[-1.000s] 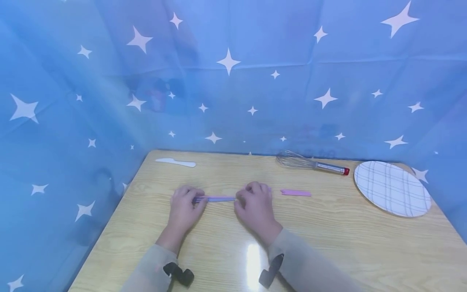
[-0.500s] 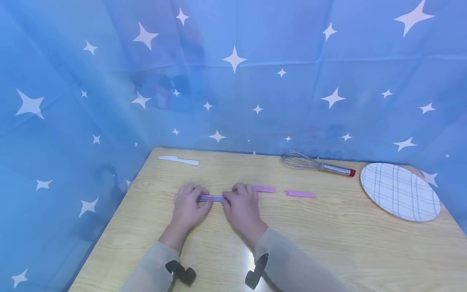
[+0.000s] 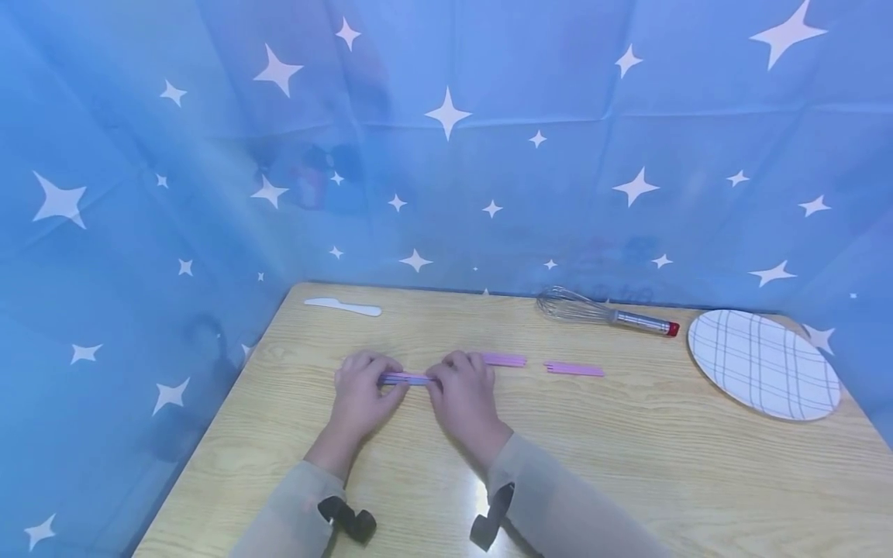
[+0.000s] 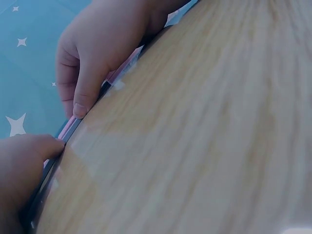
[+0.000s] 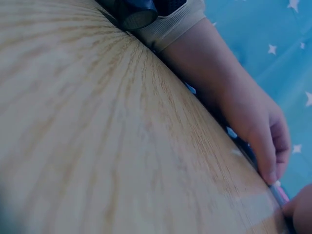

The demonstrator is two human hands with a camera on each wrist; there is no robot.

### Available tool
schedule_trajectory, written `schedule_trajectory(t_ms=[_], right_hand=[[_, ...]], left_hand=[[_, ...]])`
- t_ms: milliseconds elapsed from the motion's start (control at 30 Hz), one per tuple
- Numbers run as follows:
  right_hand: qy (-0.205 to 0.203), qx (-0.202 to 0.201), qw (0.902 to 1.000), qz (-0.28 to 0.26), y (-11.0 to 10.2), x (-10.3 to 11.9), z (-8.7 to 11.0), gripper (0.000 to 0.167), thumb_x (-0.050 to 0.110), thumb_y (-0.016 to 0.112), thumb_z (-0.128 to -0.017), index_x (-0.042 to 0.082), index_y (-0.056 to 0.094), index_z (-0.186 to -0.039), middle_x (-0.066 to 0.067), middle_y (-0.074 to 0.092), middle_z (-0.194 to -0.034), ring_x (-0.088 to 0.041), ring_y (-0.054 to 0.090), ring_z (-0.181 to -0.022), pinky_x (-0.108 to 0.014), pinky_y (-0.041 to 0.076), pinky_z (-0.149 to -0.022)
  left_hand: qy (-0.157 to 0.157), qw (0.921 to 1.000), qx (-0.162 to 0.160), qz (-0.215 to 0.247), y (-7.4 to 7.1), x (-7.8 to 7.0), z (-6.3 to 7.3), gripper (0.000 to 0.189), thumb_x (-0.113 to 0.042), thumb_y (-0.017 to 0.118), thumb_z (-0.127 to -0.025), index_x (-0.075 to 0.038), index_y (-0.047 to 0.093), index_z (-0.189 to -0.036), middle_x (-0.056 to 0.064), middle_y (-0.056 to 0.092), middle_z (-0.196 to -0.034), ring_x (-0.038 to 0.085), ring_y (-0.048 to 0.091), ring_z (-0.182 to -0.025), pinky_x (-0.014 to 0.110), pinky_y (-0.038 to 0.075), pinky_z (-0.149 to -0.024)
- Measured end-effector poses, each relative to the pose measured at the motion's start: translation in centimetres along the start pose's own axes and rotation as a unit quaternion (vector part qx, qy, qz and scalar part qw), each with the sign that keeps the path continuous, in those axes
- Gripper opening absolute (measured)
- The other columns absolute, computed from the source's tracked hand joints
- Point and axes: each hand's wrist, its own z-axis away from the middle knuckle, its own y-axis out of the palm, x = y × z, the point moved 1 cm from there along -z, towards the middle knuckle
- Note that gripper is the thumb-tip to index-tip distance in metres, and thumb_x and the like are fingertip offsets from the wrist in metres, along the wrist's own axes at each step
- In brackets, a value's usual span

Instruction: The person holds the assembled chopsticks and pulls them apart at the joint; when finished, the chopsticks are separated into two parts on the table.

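Note:
In the head view, thin pink and blue sticks [image 3: 408, 379] lie level on the table between my two hands. The left hand [image 3: 364, 391] pinches their left end between thumb and fingers. At the right end, the right hand [image 3: 463, 391] grips the same sticks, its fingers hiding the tips. Only a short stretch shows between the hands. The left wrist view has the right hand [image 4: 100, 53] above with its thumb against the sticks [image 4: 71, 127]. In the right wrist view, the left hand [image 5: 258, 124] points its thumb down at them.
Two small groups of pink sticks, one [image 3: 505, 360] just beyond the right hand and another [image 3: 574, 369] farther right, lie on the wooden table [image 3: 628, 465]. Behind are a white plastic knife [image 3: 343, 307], a wire whisk [image 3: 605, 311] and a checked plate [image 3: 763, 364]. A starry blue cloth [image 3: 446, 194] hangs behind.
Over the last second my right hand has slid left along the sticks towards the left hand, uncovering a pink group behind it. During the last half second the hands have hardly moved.

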Motion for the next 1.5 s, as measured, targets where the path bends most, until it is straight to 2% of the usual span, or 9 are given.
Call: schedule_trajectory(t_ms=[267, 667, 900, 1233, 1500], right_hand=[[0.001, -0.004, 0.9999, -0.011, 0.13, -0.27, -0.02, 0.008, 0.032, 0.075, -0.102, 0.026, 0.078, -0.106, 0.007, 0.064, -0.114, -0.02, 0.048, -0.113, -0.048, 0.033, -0.107], [-0.016, -0.034, 0.9986, -0.038, -0.02, 0.0, -0.03, 0.011, 0.031, 0.072, -0.104, 0.021, 0.077, -0.106, 0.007, 0.064, -0.107, -0.02, 0.049, -0.108, -0.049, 0.033, -0.105], [-0.034, -0.04, 0.9978, -0.041, -0.03, -0.08, 0.0, 0.01, 0.028, 0.071, -0.104, 0.02, 0.076, -0.106, 0.007, 0.065, -0.103, -0.018, 0.049, -0.099, -0.043, 0.039, -0.095], [-0.037, -0.035, 0.9965, -0.066, -0.16, -0.16, 0.31, 0.012, 0.032, 0.072, -0.103, 0.023, 0.08, -0.107, 0.013, 0.064, -0.098, -0.012, 0.045, -0.093, -0.038, 0.039, -0.091], [-0.056, -0.052, 0.9951, -0.063, -0.8, -0.59, 0.65, 0.014, 0.031, 0.074, -0.102, 0.022, 0.083, -0.109, 0.013, 0.062, -0.093, -0.012, 0.045, -0.09, -0.037, 0.038, -0.089]], left_hand=[[0.017, 0.9998, -0.007, 0.004, 0.16, -0.03, -0.08, 0.019, -0.028, 0.088, -0.09, -0.022, 0.076, -0.103, -0.002, 0.065, -0.113, 0.027, 0.052, -0.116, 0.048, 0.03, -0.101], [0.042, 0.9986, -0.03, 0.01, 0.21, 0.08, -0.05, 0.013, -0.026, 0.085, -0.094, -0.023, 0.074, -0.1, -0.006, 0.066, -0.105, 0.023, 0.055, -0.109, 0.052, 0.028, -0.104], [0.054, 0.9976, -0.035, 0.024, 0.04, -0.22, -0.12, 0.013, -0.023, 0.083, -0.094, -0.019, 0.073, -0.102, -0.006, 0.065, -0.098, 0.021, 0.055, -0.102, 0.05, 0.029, -0.106], [0.055, 0.9977, -0.026, 0.03, -0.08, -0.34, 0.13, 0.013, -0.023, 0.082, -0.094, -0.02, 0.071, -0.1, -0.01, 0.06, -0.092, 0.017, 0.052, -0.095, 0.045, 0.032, -0.101], [0.078, 0.9963, -0.013, 0.034, 0.05, -0.6, -0.03, 0.011, -0.024, 0.08, -0.096, -0.021, 0.07, -0.099, -0.013, 0.06, -0.089, 0.014, 0.052, -0.093, 0.044, 0.033, -0.1]])
